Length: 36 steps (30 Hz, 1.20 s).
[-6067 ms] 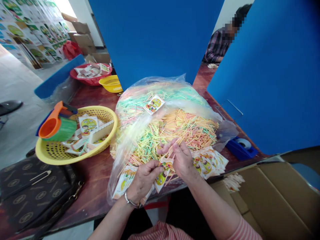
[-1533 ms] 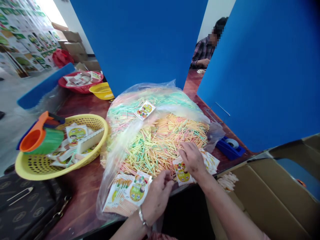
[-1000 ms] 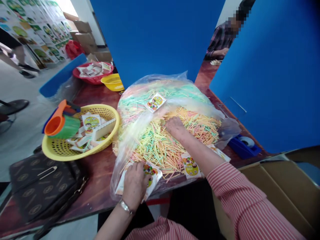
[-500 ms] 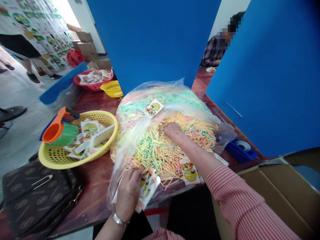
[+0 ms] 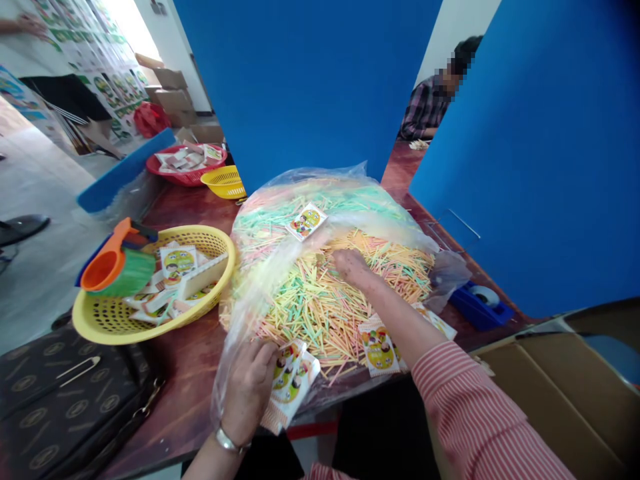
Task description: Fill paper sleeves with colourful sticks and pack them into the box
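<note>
My left hand (image 5: 253,383), a metal bangle at its wrist, is closed on a small stack of white printed packets (image 5: 291,387) by the table's front edge. Further in, my right hand (image 5: 353,268) presses with curled fingers into a heap of thin pastel sticks (image 5: 315,307); whatever its fingertips grip is hidden. The heap fills a large clear plastic bag (image 5: 250,307) whose film is folded back. One printed packet (image 5: 307,221) lies on top of the film. More packets (image 5: 380,343) rest beneath my right forearm at the heap's front edge.
At left stands a yellow basket (image 5: 95,333) of packets, with an orange scoop (image 5: 107,260) on its rim. A dark handbag (image 5: 75,400) sits in front. Blue panels (image 5: 310,87) rise behind, a blue tape dispenser (image 5: 483,307) at right. A person (image 5: 425,107) sits beyond.
My right hand has shifted slightly right within the stick heap. My left hand has turned a little and still holds the packets. In the background, a standing person has moved.
</note>
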### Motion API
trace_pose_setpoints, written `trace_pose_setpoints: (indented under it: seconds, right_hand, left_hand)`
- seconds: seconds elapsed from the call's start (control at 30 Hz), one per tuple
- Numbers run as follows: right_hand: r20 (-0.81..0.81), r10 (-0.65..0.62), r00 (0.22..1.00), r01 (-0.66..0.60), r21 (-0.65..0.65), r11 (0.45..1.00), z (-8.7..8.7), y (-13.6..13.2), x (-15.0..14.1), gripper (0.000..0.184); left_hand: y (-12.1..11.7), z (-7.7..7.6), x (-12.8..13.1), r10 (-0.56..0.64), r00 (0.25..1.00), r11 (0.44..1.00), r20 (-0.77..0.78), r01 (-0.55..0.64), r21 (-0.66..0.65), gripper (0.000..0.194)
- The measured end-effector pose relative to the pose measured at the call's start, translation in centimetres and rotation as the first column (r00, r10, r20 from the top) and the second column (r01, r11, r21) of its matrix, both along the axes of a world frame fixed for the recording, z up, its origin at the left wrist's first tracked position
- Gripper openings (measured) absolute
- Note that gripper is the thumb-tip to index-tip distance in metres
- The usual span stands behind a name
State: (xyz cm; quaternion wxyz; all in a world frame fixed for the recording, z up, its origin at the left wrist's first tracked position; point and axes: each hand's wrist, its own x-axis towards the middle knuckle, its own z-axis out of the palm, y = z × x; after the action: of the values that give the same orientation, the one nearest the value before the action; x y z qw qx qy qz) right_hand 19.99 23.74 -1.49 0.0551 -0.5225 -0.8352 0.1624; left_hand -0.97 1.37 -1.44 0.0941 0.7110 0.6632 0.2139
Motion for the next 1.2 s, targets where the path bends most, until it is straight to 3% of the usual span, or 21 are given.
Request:
trace_pose_setpoints:
  seconds: [0.1, 0.23, 0.3, 0.4, 0.5, 0.63, 0.7, 0.77, 0.83, 0.9, 1.0, 1.2]
  right_hand:
    - [-0.204, -0.056, 0.977, 0.052, -0.028, 0.998, 0.3, 0.0, 0.5, 0.024]
    - [-0.479, -0.136, 0.867, 0.106, -0.089, 0.99, 0.6, -0.4, 0.8, 0.034]
    - [-0.581, -0.167, 0.796, 0.123, -0.115, 0.986, 0.6, -0.8, 0.8, 0.036]
    - [-0.677, -0.212, 0.705, 0.152, -0.148, 0.977, 0.7, -1.6, 0.8, 0.033]
    - [-0.739, -0.257, 0.623, 0.153, -0.208, 0.966, 1.3, -2.8, 0.8, 0.028]
    - [-0.831, -0.257, 0.493, 0.02, -0.285, 0.958, 2.9, -5.1, 0.5, 0.021]
    - [-0.89, -0.28, 0.359, -0.071, -0.326, 0.943, 4.0, -6.6, 0.0, 0.019]
    - [-0.925, -0.338, 0.176, -0.169, -0.367, 0.915, 5.2, -8.2, -0.7, 0.015]
    - [-0.916, -0.4, -0.022, -0.268, -0.38, 0.885, 6.4, -9.7, -1.5, 0.009]
    - [-0.878, -0.454, -0.155, -0.336, -0.385, 0.86, 7.1, -10.9, -2.1, 0.007]
    - [-0.831, -0.521, -0.196, -0.375, -0.427, 0.823, 7.2, -12.1, -2.7, 0.009]
    - [-0.81, -0.575, -0.115, -0.319, -0.519, 0.793, 5.9, -12.9, -2.8, 0.017]
  left_hand:
    - [0.0, 0.0, -0.2, -0.001, 0.999, 0.998, -0.05, 0.004, 0.066, 0.017]
    - [0.2, 0.5, -0.3, 0.058, 0.998, 0.996, 0.013, -0.059, 0.061, 0.018]
    - [0.5, 1.2, -0.1, 0.161, 0.983, 0.987, 0.088, -0.162, 0.005, 0.019]
    - [1.3, 2.7, 0.8, 0.339, 0.903, 0.936, 0.265, -0.294, -0.195, 0.019]
    - [2.5, 4.1, 2.0, 0.376, 0.802, 0.91, 0.464, -0.226, -0.348, 0.022]
    - [3.4, 4.7, 3.2, 0.312, 0.776, 0.934, 0.549, -0.146, -0.325, 0.023]
    - [3.5, 4.4, 3.6, 0.267, 0.783, 0.951, 0.562, -0.118, -0.286, 0.023]
    - [3.5, 3.9, 3.8, 0.249, 0.768, 0.957, 0.591, -0.1, -0.273, 0.021]
    - [3.4, 3.3, 4.1, 0.253, 0.721, 0.952, 0.646, -0.067, -0.298, 0.019]
    - [3.3, 2.8, 4.4, 0.272, 0.656, 0.937, 0.704, -0.015, -0.349, 0.02]
    - [3.3, 2.7, 5.0, 0.313, 0.576, 0.915, 0.755, 0.029, -0.402, 0.021]
    - [3.4, 3.3, 5.4, 0.33, 0.501, 0.911, 0.8, 0.051, -0.408, 0.019]
